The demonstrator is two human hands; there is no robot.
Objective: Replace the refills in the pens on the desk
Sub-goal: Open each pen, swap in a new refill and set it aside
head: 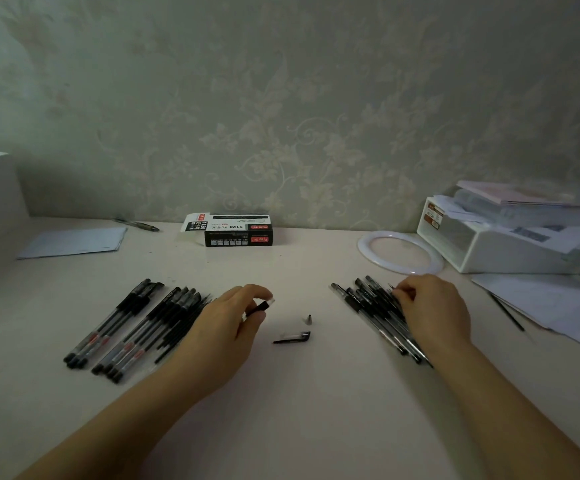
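There is one view only, from a wide-angle camera worn on the person's head. It looks forward and down, close over the pale cream desk (288, 410), taking in both forearms and the floral-papered wall (281, 98) behind.

Against the floral wallpaper (281, 98): white plastic ring (400, 268), white storage box (503, 251) piled with papers, pale blue paper sheet (73, 242) lying left.
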